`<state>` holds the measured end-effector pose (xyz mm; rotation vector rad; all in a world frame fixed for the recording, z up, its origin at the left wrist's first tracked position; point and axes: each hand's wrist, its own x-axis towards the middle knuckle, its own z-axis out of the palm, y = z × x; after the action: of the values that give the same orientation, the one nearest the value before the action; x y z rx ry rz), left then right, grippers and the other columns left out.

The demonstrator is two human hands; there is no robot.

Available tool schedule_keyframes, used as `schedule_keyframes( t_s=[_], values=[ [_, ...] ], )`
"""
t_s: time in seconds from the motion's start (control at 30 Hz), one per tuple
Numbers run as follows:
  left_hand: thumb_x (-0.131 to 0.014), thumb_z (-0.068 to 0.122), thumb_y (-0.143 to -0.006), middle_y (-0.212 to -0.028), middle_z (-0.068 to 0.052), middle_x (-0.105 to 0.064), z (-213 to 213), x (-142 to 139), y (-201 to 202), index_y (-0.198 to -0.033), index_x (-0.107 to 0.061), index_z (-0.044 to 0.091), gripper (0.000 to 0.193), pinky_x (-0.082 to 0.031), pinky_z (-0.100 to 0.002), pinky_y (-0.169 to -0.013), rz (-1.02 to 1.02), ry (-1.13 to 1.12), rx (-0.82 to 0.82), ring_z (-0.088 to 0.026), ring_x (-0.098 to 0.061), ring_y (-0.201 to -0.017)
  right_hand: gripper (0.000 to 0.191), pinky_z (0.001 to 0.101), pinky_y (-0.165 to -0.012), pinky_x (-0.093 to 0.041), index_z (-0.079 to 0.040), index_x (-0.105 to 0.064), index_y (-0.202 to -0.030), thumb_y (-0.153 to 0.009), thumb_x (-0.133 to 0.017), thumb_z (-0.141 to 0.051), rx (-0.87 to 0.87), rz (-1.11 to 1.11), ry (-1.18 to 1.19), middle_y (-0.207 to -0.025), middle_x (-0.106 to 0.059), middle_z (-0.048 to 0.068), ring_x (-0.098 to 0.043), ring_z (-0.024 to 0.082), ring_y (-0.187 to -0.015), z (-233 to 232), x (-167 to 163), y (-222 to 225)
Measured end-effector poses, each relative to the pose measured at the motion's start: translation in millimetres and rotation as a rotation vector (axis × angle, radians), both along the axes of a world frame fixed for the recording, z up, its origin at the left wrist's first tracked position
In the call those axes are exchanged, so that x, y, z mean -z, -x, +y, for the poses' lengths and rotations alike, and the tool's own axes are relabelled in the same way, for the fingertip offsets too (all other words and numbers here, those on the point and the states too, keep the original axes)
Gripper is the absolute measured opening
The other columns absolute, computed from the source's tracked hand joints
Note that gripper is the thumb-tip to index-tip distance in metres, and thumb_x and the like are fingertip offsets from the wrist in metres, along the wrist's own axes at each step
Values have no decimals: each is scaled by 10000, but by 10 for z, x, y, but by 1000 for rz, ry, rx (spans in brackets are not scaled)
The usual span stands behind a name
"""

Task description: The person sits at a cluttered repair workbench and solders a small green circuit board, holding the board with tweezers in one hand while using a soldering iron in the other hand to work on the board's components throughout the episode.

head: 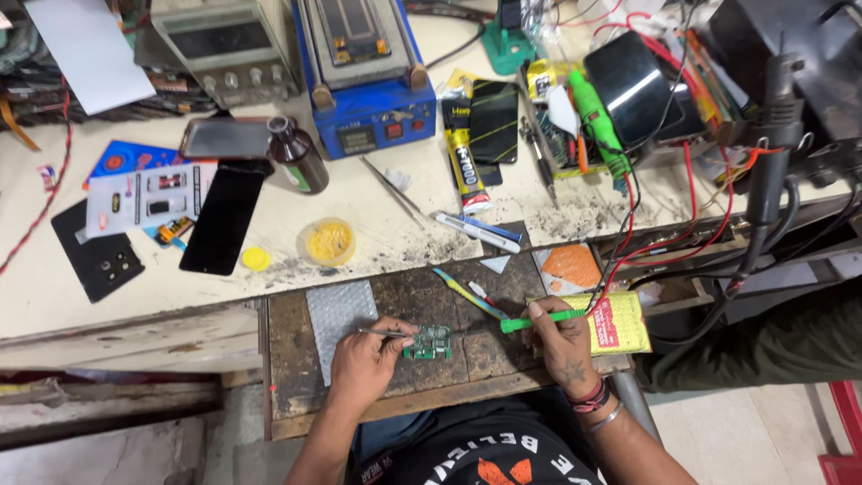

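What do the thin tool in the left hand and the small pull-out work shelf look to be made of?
The thin pointed tweezers in the left hand: probably bare metal, grey with a slight shine. The dark pull-out work shelf: apparently wood, matte, worn and stained, with raw pale edges.

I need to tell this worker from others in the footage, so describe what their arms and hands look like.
Both forearms are bare, with no sleeves or gloves in view. The right hand has a small dark star-like tattoo on its back, and that wrist carries red and dark thread bands plus a thin metal bangle. The left hand shows no rings, bands or markings.
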<state>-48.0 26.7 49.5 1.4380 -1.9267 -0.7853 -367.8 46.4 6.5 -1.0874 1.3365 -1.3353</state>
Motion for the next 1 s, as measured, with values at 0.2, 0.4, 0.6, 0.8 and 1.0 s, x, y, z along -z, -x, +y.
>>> schedule_keyframes(
  t_s=[0.2, 0.4, 0.6, 0.8, 1.0],
  values=[
    [-695, 324, -902, -889, -8, -808, 34, -65, 40, -1007, -716, 165, 191, -571, -381, -662, 8, -36, -13, -247, -768, -764, 261, 242, -480, -418, -26, -686, -878, -1006, -619, -244, -20, 1, 13, -638, -654, 35, -546, 74, -528, 7, -75, 14],
    [-692, 307, -903, -934, 6, -816, 62, -71, 56, -996, -700, 157, 176, -579, -367, -672, 69, -20, 6, -225, -782, -795, 260, 244, -475, -420, -22, -693, -879, -1003, -620, -239, -16, -28, 4, -627, -642, 25, -542, 76, -517, 46, -110, 31],
    [-712, 273, -887, -894, -4, -812, 85, -99, 85, -994, -718, 162, 154, -572, -368, -664, 45, -56, -19, -224, -778, -772, 263, 242, -463, -415, -21, -699, -871, -1002, -616, -234, -11, -14, 5, -615, -648, 30, -545, 75, -503, 60, -146, 50],
    [-709, 251, -886, -883, -7, -809, 83, -138, 114, -977, -719, 154, 134, -572, -359, -654, 84, -28, -2, -222, -772, -743, 247, 239, -466, -424, -25, -675, -853, -993, -613, -219, -39, -26, 25, -629, -662, 29, -556, 74, -507, 38, -153, 79],
    [-713, 269, -883, -847, -9, -808, 91, -211, 154, -993, -730, 167, 151, -555, -367, -646, 10, -175, -56, -226, -757, -702, 262, 241, -459, -426, -20, -663, -844, -1004, -610, -220, -57, -42, 22, -613, -642, 31, -555, 76, -498, 49, -141, 110]
  ],
)
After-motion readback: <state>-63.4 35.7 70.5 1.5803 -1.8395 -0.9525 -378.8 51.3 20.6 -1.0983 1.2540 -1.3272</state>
